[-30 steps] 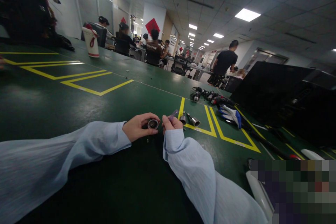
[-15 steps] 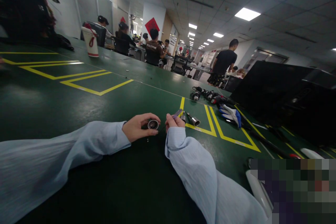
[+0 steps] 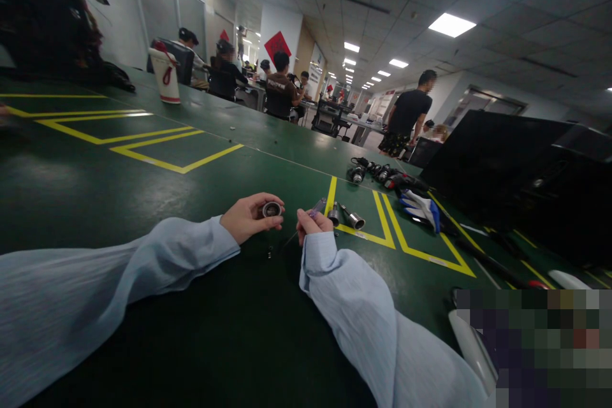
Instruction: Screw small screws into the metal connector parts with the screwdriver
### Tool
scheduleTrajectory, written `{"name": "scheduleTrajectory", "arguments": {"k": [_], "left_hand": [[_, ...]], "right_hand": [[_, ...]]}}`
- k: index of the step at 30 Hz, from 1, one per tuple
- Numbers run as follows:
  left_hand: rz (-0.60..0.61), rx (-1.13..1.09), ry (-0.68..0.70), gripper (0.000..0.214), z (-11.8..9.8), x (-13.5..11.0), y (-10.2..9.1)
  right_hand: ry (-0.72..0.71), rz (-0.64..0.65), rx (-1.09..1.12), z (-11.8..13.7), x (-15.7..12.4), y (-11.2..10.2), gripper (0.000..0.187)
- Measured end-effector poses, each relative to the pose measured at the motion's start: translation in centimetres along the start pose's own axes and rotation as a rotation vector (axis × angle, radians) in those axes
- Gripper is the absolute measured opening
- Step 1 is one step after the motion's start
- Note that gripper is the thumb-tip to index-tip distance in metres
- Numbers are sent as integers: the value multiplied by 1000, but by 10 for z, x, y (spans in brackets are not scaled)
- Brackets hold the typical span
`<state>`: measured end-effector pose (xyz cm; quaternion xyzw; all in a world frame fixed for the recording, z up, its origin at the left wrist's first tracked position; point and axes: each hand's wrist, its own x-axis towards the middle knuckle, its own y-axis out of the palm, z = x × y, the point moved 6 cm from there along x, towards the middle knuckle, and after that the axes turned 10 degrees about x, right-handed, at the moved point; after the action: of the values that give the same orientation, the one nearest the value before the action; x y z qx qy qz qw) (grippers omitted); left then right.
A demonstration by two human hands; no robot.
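Observation:
My left hand [image 3: 251, 218] is closed round a metal cylindrical part [image 3: 272, 210], its round open end facing me. My right hand [image 3: 313, 223] grips a screwdriver [image 3: 317, 206] with a translucent purplish handle; its thin shaft slants down to the left, apart from the metal part. On the table below the gap between my hands lies a tiny metal piece [image 3: 269, 253], too small to name. Just right of my right hand are a short metal cylinder [image 3: 333, 214] and a longer metal cylinder with a narrow stem [image 3: 352, 217].
Several dark cabled devices [image 3: 370, 172] lie farther back, beside a white and blue glove [image 3: 421, 209]. A paper cup [image 3: 165, 76] stands at the back left. A large black object [image 3: 516, 185] occupies the right side of the green table [image 3: 182, 201]. People sit and stand beyond.
My left hand has lifted slightly up and left with the metal part, tilting its opening upward. My right hand has shifted slightly left, and the screwdriver's shaft now shows.

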<state>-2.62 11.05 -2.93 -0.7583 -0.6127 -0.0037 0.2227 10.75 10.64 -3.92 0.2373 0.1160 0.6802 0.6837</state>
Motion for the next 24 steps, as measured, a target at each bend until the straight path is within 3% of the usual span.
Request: {"name": "scheduleTrajectory", "arguments": {"k": [14, 24], "left_hand": [[-18, -13, -4, 37, 1, 1, -1], [5, -9, -4, 36, 2, 1, 0]], "right_hand": [[-31, 74, 97, 4, 4, -2, 31], [-51, 0, 145, 5, 3, -4, 28]]}}
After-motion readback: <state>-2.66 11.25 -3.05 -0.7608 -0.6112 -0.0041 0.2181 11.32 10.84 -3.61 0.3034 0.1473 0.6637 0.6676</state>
